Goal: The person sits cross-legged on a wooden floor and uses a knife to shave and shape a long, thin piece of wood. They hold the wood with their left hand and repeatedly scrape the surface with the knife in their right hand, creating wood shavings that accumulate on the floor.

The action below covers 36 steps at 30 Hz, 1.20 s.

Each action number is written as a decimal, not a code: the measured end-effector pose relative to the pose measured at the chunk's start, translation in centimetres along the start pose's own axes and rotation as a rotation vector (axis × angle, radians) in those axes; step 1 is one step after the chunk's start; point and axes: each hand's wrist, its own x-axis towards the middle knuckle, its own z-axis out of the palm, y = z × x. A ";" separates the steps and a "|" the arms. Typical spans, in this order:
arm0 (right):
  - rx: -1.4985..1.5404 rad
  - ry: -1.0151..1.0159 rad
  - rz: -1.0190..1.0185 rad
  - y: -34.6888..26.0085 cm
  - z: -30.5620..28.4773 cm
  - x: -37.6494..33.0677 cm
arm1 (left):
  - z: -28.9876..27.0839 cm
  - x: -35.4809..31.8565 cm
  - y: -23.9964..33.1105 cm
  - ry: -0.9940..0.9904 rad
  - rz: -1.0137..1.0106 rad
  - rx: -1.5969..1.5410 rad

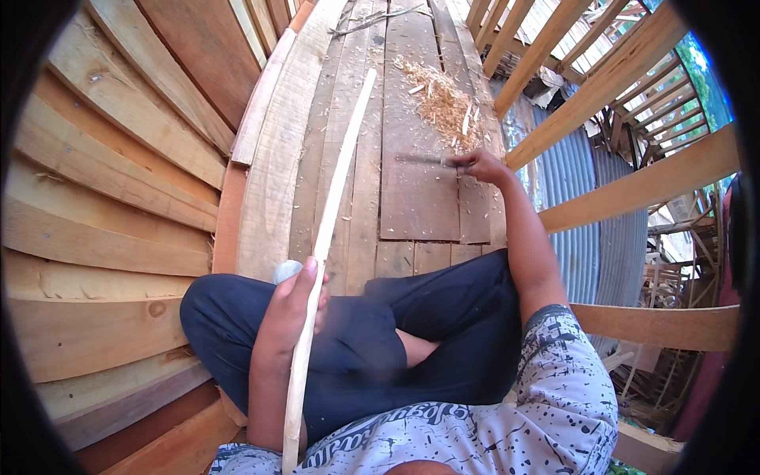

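A long, pale, peeled wooden stick [336,174] slants up across the view, its lower end against my shirt. Around its lower half is my left hand [291,313], closed, with the thumb pressed along the wood. Out to the right, over the floorboards, my right hand [481,167] grips what looks like a knife [423,160]. Its dark, narrow blade points left and is smeared by motion, apart from the stick. A small whitish rounded thing [286,271] shows beside my left hand near the knee; I cannot make out what it is.
I sit cross-legged on a plank floor [419,198]. A heap of wood shavings [447,103] lies ahead, with thin twigs [380,20] beyond. A board wall [111,190] rises on the left. Wooden rails [641,182] stand on the right, above corrugated metal sheets [578,182].
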 end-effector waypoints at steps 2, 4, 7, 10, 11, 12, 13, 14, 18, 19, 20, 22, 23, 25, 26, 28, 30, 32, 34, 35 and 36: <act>-0.076 -0.332 0.221 -6.8 1.4 0.4 | -0.7 -0.8 -0.1 0.054 -0.003 -0.017; -0.138 -0.493 0.266 -5.8 1.7 0.1 | -0.5 -0.5 -0.1 0.048 -0.006 0.021; -0.048 -0.045 0.236 -2.3 1.5 0.6 | -0.3 -0.2 -0.1 0.025 -0.005 0.048; -0.001 0.190 0.205 -2.1 1.3 1.2 | -0.4 -0.5 0.0 0.035 0.004 0.052; 0.039 0.141 0.135 -2.0 0.9 1.1 | -0.4 -0.6 0.1 0.039 0.006 0.052; 0.078 0.094 0.068 -1.2 0.5 0.8 | -0.5 -0.6 0.0 0.036 0.002 0.051; 0.021 -0.072 -0.026 -0.3 0.2 0.5 | -0.5 -0.4 -0.1 0.026 -0.002 0.049; -0.006 -0.095 0.011 0.5 -0.1 0.3 | -0.4 -0.2 -0.1 0.014 -0.007 0.048; -0.061 -0.038 0.156 -0.7 1.3 0.5 | -0.3 -0.3 -0.1 0.031 -0.009 0.056; -0.046 0.120 0.203 -0.8 1.3 0.7 | -0.3 -0.3 0.0 0.024 -0.004 0.057; -0.030 0.279 0.249 -1.0 1.2 0.7 | -0.3 -0.3 0.0 0.017 0.002 0.058; 0.028 0.240 0.188 -1.0 0.3 0.4 | -0.3 -0.5 0.1 0.024 -0.003 0.051; 0.058 0.220 0.157 -0.9 -0.4 0.1 | -0.3 -0.6 0.1 0.029 -0.005 0.048; 0.105 -0.006 0.091 0.0 -2.1 -0.9 | -0.4 -0.4 0.0 0.031 -0.013 0.031; 0.009 -0.093 0.142 0.4 -2.2 -1.1 | -0.4 -0.3 -0.1 0.031 -0.017 0.020; -0.190 -0.268 0.249 0.5 -2.7 -2.2 | -0.4 -0.3 -0.2 0.030 -0.017 0.036; -0.070 -0.036 0.248 1.9 -2.5 -2.1 | -0.4 -0.2 -0.2 0.030 -0.016 0.053; 0.053 0.302 0.253 2.4 -2.3 -2.1 | -0.1 -0.1 -0.1 0.028 -0.016 0.069; -0.027 0.307 0.223 2.2 -2.6 -1.7 | -0.2 -0.2 -0.1 0.030 -0.011 0.071; 0.020 0.187 0.247 2.2 -3.3 -2.3 | -0.2 -0.2 -0.1 0.031 -0.008 0.071; 0.077 0.054 0.257 0.9 -3.1 -2.0 | -0.4 -0.4 -0.1 0.046 -0.004 0.062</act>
